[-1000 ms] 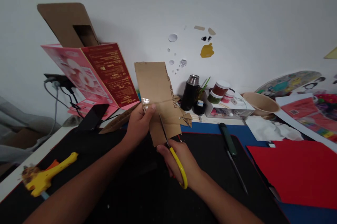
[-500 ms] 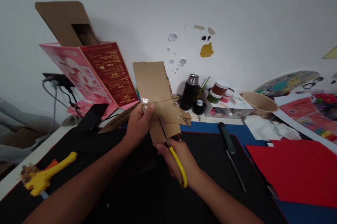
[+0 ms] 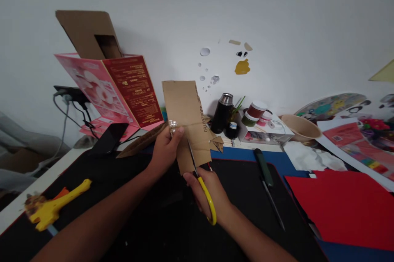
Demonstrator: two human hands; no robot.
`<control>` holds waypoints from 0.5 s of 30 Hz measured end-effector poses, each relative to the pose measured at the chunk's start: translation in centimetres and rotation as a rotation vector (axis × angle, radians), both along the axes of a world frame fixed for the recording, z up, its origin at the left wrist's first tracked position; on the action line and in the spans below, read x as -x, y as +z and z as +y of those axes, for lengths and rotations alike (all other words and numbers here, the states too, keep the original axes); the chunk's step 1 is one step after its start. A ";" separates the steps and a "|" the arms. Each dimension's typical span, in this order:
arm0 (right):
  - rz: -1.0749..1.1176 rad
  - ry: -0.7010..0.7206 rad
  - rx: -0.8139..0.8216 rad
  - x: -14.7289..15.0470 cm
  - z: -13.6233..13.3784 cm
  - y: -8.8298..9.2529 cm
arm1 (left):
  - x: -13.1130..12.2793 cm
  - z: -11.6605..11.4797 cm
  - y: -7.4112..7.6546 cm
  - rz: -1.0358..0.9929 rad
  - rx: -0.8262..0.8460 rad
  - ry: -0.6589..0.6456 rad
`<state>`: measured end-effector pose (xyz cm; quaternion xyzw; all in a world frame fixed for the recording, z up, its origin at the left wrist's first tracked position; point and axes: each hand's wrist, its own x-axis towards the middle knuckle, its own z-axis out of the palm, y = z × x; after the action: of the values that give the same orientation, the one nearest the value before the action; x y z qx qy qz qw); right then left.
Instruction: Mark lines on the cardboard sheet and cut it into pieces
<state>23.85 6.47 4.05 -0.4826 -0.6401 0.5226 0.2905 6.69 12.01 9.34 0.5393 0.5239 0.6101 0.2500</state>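
In my left hand [image 3: 166, 147] is a brown piece of cardboard [image 3: 181, 102], gripped at its left edge near a strip of shiny clear tape. Printed characters run down the cardboard's right side. My right hand [image 3: 209, 192] is closed on yellow-handled scissors [image 3: 208, 204]. One blade lies over the front of the cardboard, pointing up and away from me from the lower edge; the other blade is hidden behind it. Small cardboard scraps [image 3: 217, 144] show just right of the held piece.
Left lie a yellow glue gun-like tool [image 3: 55, 206], a black phone [image 3: 109, 139] and a pink-red box [image 3: 132, 89]. A thermos [image 3: 222, 114] and paint jars [image 3: 256, 110] stand at the back. On the right are a green-handled knife-like tool [image 3: 264, 167] and red paper [image 3: 341, 208].
The view has tilted and shifted slightly, so everything sits a little lower in it. Both hands keep their holds on the cardboard and scissors, with little other visible change.
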 end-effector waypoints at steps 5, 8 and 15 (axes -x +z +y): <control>-0.024 -0.029 0.010 0.1 -0.1 -0.2 | -0.1 0.1 -0.3 -0.026 0.010 0.007; -0.028 -0.010 0.013 0.1 -0.1 -0.3 | -0.1 0.2 -0.3 -0.036 0.022 -0.002; 0.000 -0.002 -0.011 0.0 -0.1 -0.5 | -0.2 0.1 -0.3 -0.049 0.018 -0.005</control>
<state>23.82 6.37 3.51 -0.4815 -0.6426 0.5185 0.2937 6.90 12.14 9.00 0.5231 0.5217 0.6177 0.2694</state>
